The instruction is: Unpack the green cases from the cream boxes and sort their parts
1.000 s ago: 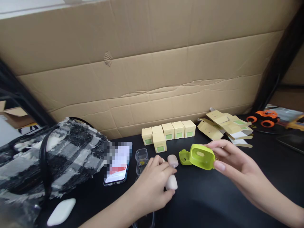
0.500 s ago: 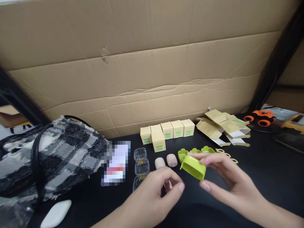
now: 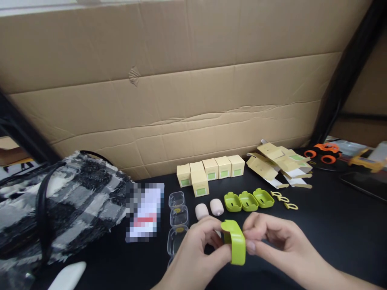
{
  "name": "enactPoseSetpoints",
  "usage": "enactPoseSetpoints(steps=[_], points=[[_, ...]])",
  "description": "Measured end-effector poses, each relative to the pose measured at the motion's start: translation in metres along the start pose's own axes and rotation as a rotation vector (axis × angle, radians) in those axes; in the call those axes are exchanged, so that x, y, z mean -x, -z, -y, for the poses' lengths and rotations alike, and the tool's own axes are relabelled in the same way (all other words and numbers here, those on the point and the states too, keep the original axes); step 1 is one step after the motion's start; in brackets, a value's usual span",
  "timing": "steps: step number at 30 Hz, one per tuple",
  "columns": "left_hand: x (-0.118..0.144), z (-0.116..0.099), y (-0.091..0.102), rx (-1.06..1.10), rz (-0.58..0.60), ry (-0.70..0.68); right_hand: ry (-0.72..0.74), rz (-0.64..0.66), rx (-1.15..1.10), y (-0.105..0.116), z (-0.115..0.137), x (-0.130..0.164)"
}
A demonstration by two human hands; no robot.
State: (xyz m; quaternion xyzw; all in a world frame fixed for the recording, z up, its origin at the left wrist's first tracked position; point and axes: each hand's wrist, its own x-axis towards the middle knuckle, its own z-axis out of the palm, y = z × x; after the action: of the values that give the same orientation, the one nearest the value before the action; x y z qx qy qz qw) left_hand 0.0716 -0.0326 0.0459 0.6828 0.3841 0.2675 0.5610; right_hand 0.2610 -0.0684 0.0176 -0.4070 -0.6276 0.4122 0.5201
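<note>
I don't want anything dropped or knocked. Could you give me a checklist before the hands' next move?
1. Held green piece supported: ok, the left hand grips it.
2. Right hand grip: cannot tell; its fingertips are at the piece's right side, but whether they pinch it is unclear.
3. Other green pieces clear of the hands: ok, three sit in a row beyond.
4. Yellow rings clear of the hands: ok, right of that row.
5. Transparent containers fully in view: not ok, the left hand covers part of them.

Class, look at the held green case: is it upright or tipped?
Tipped: the green case is turned on its side, its hollow facing the left hand.
</note>
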Motion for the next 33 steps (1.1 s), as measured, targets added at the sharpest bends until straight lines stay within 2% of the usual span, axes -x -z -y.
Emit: enactPoseSetpoints(steps=[3, 6, 9, 12, 15, 17, 19, 22, 24, 26, 28, 33], points=[[0.001, 0.001, -0.003, -0.039, 0.014, 0.008, 0.018, 0.019, -0.004, -0.001, -0.002, 0.003], [0.001, 0.002, -0.005, -0.053, 0.019, 0.005, 0.12, 0.044, 0.134, 0.003, -0.001, 0.004], [0.0, 0.004, -0.005, -0.128, 0.008, -0.049, 0.403, 0.064, 0.443, 0.011, 0.005, 0.004], [0.0, 0.005, -0.005, -0.199, 0.015, -0.12, 0.707, 0.19, 0.825, 0.015, 0.016, 0.003], [0.002, 0.004, -0.006, -0.157, 0.059, -0.122, 0.829, 0.274, 1.007, 0.015, 0.022, 0.001], [0.005, 0.001, -0.005, -0.114, 0.032, -0.101, 0.78, 0.235, 0.934, 0.018, 0.021, 0.001], [0.007, -0.006, -0.002, -0.158, -0.083, -0.155, 0.68, 0.175, 0.813, 0.023, 0.016, -0.001], [0.012, -0.016, 0.006, -0.313, -0.279, -0.363, 0.478, 0.048, 0.703, 0.036, 0.009, -0.011], [0.014, -0.02, 0.011, -0.374, -0.347, -0.486, 0.287, -0.027, 0.694, 0.045, 0.008, -0.025], [0.016, -0.022, 0.013, -0.405, -0.357, -0.565, 0.097, 0.0, 0.703, 0.053, 0.008, -0.044], [0.017, -0.023, 0.013, -0.427, -0.334, -0.601, -0.004, 0.087, 0.72, 0.058, 0.004, -0.066], [0.017, -0.022, 0.009, -0.419, -0.253, -0.605, -0.005, 0.199, 0.781, 0.059, -0.028, -0.114]])
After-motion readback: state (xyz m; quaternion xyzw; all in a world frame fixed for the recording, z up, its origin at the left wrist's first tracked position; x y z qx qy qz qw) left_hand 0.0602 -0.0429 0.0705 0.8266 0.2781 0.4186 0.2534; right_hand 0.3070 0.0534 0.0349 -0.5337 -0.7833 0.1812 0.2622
